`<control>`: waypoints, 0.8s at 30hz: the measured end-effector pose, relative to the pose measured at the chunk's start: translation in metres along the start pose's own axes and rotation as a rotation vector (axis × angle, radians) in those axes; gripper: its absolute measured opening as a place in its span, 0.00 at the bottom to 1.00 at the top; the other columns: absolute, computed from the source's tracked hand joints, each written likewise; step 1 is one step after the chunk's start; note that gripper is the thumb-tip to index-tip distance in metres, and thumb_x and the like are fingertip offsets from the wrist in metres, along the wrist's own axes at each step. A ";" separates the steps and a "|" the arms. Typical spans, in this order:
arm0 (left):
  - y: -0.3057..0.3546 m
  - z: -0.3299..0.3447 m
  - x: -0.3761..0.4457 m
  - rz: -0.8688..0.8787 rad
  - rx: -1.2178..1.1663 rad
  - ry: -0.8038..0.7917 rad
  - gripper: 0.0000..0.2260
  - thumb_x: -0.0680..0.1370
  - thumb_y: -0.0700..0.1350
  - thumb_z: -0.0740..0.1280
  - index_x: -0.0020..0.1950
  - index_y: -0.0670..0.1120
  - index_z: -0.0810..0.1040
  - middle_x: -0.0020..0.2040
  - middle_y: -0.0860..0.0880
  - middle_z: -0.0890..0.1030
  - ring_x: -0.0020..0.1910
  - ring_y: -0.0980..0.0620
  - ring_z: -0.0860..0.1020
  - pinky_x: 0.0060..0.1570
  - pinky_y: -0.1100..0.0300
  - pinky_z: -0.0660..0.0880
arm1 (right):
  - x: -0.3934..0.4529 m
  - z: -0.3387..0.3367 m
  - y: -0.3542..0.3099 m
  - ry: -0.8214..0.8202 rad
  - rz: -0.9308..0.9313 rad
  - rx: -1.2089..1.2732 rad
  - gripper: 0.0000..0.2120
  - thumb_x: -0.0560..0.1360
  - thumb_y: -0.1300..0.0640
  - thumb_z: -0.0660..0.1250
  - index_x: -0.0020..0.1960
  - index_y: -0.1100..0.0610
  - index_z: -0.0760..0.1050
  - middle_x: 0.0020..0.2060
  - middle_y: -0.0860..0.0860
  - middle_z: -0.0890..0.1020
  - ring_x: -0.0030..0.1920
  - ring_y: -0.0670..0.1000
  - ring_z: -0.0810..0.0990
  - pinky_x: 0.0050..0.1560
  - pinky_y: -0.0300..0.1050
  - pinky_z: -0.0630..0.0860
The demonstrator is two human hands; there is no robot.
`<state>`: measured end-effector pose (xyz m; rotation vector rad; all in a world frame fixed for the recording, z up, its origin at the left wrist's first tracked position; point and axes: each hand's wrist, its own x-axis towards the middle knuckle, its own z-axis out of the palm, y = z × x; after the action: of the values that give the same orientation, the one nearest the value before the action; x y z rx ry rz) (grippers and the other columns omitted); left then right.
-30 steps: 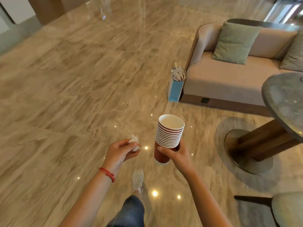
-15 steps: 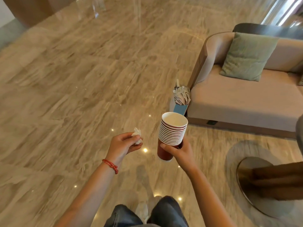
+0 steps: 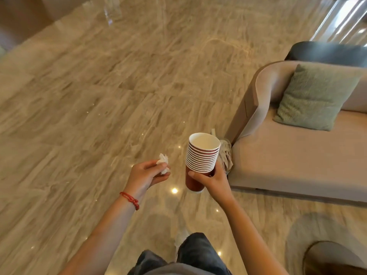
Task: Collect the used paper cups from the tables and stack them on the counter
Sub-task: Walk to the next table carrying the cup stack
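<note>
While I watch from head cam, sofa [image 3: 288, 165] sits right w/ green cushion [image 3: 315, 99]. Right hand [image 3: 213, 180] wraps fingers round cup stack [image 3: 201, 159], held upright mid-air just beside sofa's corner. Left hand [image 3: 146, 174] pinches crumpled tissue [image 3: 163, 162].

A glossy beige marble floor [image 3: 99, 96] fills the room, dotted with small reflections of ceiling lights. At right stands a beige sofa [image 3: 288, 165] with a green cushion [image 3: 315, 96]. Bright daylight falls from glass [image 3: 345, 18] at upper right.
</note>
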<state>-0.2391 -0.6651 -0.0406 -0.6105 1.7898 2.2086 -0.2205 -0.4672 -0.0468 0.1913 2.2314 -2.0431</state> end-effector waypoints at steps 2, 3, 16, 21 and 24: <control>0.024 0.014 0.039 0.013 0.002 -0.013 0.02 0.72 0.38 0.70 0.43 0.41 0.83 0.38 0.44 0.85 0.38 0.49 0.84 0.35 0.64 0.79 | 0.049 -0.004 -0.013 0.001 0.004 -0.003 0.28 0.67 0.60 0.76 0.63 0.54 0.70 0.55 0.49 0.80 0.56 0.46 0.79 0.56 0.42 0.76; 0.035 0.019 0.057 0.013 0.001 -0.014 0.02 0.72 0.38 0.71 0.43 0.42 0.83 0.38 0.44 0.85 0.39 0.49 0.84 0.36 0.64 0.79 | 0.071 -0.006 -0.018 0.003 0.009 -0.001 0.27 0.67 0.60 0.76 0.62 0.53 0.71 0.54 0.48 0.80 0.55 0.44 0.79 0.54 0.40 0.77; 0.160 0.071 0.346 -0.012 0.000 -0.060 0.03 0.72 0.37 0.70 0.45 0.41 0.81 0.37 0.45 0.85 0.38 0.50 0.83 0.36 0.63 0.80 | 0.374 -0.012 -0.049 0.063 0.033 0.005 0.22 0.65 0.59 0.77 0.54 0.45 0.73 0.48 0.45 0.83 0.50 0.42 0.81 0.47 0.37 0.78; 0.232 0.088 0.461 0.005 0.031 -0.101 0.03 0.72 0.39 0.71 0.44 0.40 0.82 0.37 0.44 0.85 0.38 0.50 0.83 0.35 0.64 0.79 | 0.488 -0.012 -0.084 0.105 0.053 0.037 0.27 0.60 0.49 0.76 0.56 0.46 0.72 0.48 0.45 0.83 0.50 0.42 0.81 0.45 0.35 0.78; 0.261 0.102 0.521 -0.004 0.036 -0.093 0.02 0.72 0.38 0.70 0.42 0.40 0.83 0.37 0.44 0.84 0.37 0.51 0.83 0.35 0.64 0.79 | 0.545 -0.018 -0.097 0.130 0.059 0.059 0.28 0.58 0.47 0.76 0.56 0.45 0.72 0.49 0.46 0.83 0.51 0.42 0.81 0.45 0.36 0.78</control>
<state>-0.8305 -0.6658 -0.0340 -0.4946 1.7764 2.1599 -0.7738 -0.4478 -0.0401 0.4017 2.2096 -2.1239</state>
